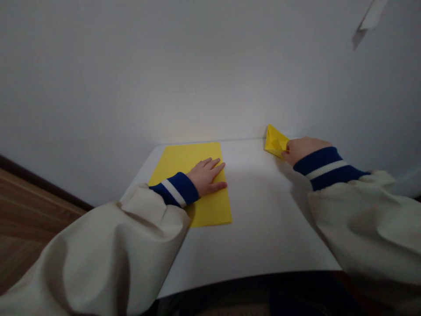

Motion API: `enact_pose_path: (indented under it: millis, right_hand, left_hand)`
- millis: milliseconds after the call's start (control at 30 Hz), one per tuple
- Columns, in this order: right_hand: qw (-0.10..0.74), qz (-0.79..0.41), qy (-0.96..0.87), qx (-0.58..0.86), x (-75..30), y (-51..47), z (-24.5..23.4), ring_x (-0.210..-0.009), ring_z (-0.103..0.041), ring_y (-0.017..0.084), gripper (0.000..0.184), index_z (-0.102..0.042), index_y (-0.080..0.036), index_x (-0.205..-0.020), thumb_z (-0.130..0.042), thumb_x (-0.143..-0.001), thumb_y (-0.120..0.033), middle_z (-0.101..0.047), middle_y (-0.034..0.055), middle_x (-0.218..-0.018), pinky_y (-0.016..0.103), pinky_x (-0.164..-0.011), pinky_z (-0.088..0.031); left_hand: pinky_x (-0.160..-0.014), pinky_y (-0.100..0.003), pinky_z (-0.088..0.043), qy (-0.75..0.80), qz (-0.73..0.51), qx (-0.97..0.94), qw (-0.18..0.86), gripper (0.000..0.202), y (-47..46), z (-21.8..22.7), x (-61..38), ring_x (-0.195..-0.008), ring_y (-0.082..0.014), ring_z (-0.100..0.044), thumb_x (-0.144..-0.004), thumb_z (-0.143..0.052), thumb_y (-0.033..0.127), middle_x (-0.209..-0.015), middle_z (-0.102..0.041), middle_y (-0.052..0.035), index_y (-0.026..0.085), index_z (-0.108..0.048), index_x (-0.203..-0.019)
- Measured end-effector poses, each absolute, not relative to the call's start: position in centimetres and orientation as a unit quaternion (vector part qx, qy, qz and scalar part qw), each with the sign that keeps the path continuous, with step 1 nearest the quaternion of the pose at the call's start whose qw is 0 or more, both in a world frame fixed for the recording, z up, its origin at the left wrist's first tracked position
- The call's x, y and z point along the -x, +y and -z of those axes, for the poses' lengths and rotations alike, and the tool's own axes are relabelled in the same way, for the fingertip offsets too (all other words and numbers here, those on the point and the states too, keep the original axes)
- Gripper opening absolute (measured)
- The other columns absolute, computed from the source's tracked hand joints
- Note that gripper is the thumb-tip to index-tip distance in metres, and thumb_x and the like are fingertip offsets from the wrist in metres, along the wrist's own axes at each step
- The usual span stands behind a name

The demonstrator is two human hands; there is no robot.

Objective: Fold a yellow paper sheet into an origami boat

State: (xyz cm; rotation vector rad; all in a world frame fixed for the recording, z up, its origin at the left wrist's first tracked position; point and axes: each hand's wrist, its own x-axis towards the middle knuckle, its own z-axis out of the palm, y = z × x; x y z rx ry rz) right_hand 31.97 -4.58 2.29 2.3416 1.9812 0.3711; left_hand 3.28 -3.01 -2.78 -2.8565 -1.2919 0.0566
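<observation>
My left hand (208, 177) lies flat with fingers spread on a yellow sheet of paper (210, 210), which rests on the left half of the white table. The sheet's lower right corner shows more than one edge, so it may be a stack or folded. At the table's far right, my right hand (301, 151) pinches the right end of a small folded yellow paper shape (274, 139). That shape has pointed, triangular faces and stands near the wall. The fingertips of the right hand are partly hidden behind the knuckles.
The white table (256, 245) meets a pale wall (204, 70) along its far edge. A piece of white paper or tape (373, 15) sticks out from the wall at upper right. Brown wood (29, 219) is at the left.
</observation>
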Motion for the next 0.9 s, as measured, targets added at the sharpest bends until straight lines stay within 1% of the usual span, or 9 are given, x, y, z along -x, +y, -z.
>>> enact_pose_path:
  millis: [167,267,333,433,533,600,667,767,900]
  right_hand:
    - [-0.038,-0.140,0.649,-0.746,-30.4,-5.2,-3.1,-0.072,-0.061,0.029,0.047,-0.066,-0.020,-0.098,-0.046,-0.076,-0.057,-0.066,0.0149,-0.079,0.043,-0.061,-0.045]
    - [-0.080,-0.116,0.708,-0.692,-28.6,-5.6,-3.4,-0.075,-0.061,0.026,0.042,-0.066,-0.022,-0.096,-0.048,-0.077,-0.055,-0.066,0.0103,-0.074,0.039,-0.066,-0.045]
    - [-0.109,-0.038,0.816,-0.566,-27.4,-5.9,-3.1,-0.072,-0.061,0.020,0.031,-0.066,-0.026,-0.094,-0.048,-0.081,-0.047,-0.066,0.0048,-0.073,0.034,-0.067,-0.045]
    - [-0.178,0.064,0.931,-0.312,-25.6,-6.4,-2.1,-0.089,-0.059,0.016,0.024,-0.066,-0.023,-0.095,-0.054,-0.081,-0.037,-0.067,0.0050,-0.095,0.032,-0.081,-0.044]
    - [-0.199,0.104,0.955,-0.192,-24.1,-7.1,-1.2,-0.105,-0.054,0.018,0.032,-0.064,-0.022,-0.101,-0.062,-0.075,-0.041,-0.062,0.0068,-0.113,0.037,-0.094,-0.039]
    - [-0.193,0.095,0.957,-0.196,-23.3,-7.7,-1.1,-0.108,-0.051,0.022,0.048,-0.063,-0.021,-0.105,-0.065,-0.068,-0.051,-0.061,0.0078,-0.115,0.041,-0.097,-0.035]
    - [-0.183,0.091,0.957,-0.205,-22.8,-8.1,-1.2,-0.107,-0.050,0.024,0.053,-0.064,-0.021,-0.104,-0.065,-0.066,-0.057,-0.063,0.0075,-0.111,0.043,-0.096,-0.036]
    - [-0.168,0.102,0.956,-0.218,-22.6,-8.5,-1.5,-0.099,-0.054,0.021,0.042,-0.066,-0.021,-0.102,-0.063,-0.072,-0.050,-0.063,0.0068,-0.108,0.038,-0.090,-0.041]
    - [-0.187,0.103,0.955,-0.206,-22.8,-8.3,-1.2,-0.096,-0.056,0.018,0.029,-0.067,-0.022,-0.098,-0.059,-0.077,-0.041,-0.064,0.0046,-0.105,0.035,-0.090,-0.041]
  left_hand:
    - [-0.105,-0.051,-0.023,-0.418,-0.011,0.909,-0.001,0.069,-2.8,2.6,-3.4,-0.132,-0.0368,-0.024,-0.087,-0.037,0.056,-0.146,-0.026,-0.0179,0.012,-0.030,-0.140]
    - [-0.105,-0.050,-0.023,-0.416,-0.004,0.909,0.004,0.068,-2.7,2.3,-3.5,-0.132,-0.0363,-0.025,-0.088,-0.035,0.055,-0.146,-0.027,-0.0170,0.012,-0.030,-0.139]
    - [-0.105,-0.050,-0.023,-0.419,0.002,0.908,0.007,0.066,-2.7,2.1,-3.7,-0.132,-0.0358,-0.026,-0.088,-0.034,0.055,-0.145,-0.028,-0.0161,0.013,-0.030,-0.139]
    - [-0.104,-0.051,-0.024,-0.424,0.022,0.905,0.016,0.062,-2.8,1.8,-3.9,-0.131,-0.0340,-0.029,-0.089,-0.033,0.052,-0.144,-0.030,-0.0154,0.014,-0.033,-0.138]
    - [-0.105,-0.048,-0.026,-0.421,0.040,0.906,0.028,0.057,-2.5,1.5,-4.0,-0.130,-0.0309,-0.032,-0.089,-0.034,0.048,-0.142,-0.034,-0.0147,0.015,-0.037,-0.135]
    - [-0.105,-0.046,-0.026,-0.418,0.049,0.907,0.031,0.053,-2.1,1.2,-4.0,-0.129,-0.0280,-0.034,-0.090,-0.034,0.042,-0.141,-0.036,-0.0137,0.014,-0.038,-0.134]
    - [-0.106,-0.044,-0.026,-0.415,0.058,0.908,0.030,0.049,-1.7,1.0,-4.1,-0.128,-0.0254,-0.036,-0.090,-0.033,0.035,-0.140,-0.039,-0.0133,0.012,-0.039,-0.133]
    - [-0.107,-0.042,-0.026,-0.415,0.065,0.907,0.028,0.048,-1.4,0.6,-4.2,-0.126,-0.0243,-0.038,-0.089,-0.033,0.030,-0.139,-0.041,-0.0133,0.010,-0.041,-0.132]
    - [-0.108,-0.040,-0.026,-0.418,0.063,0.905,0.033,0.049,-1.6,0.2,-4.4,-0.126,-0.0250,-0.039,-0.089,-0.033,0.032,-0.138,-0.042,-0.0125,0.010,-0.042,-0.132]
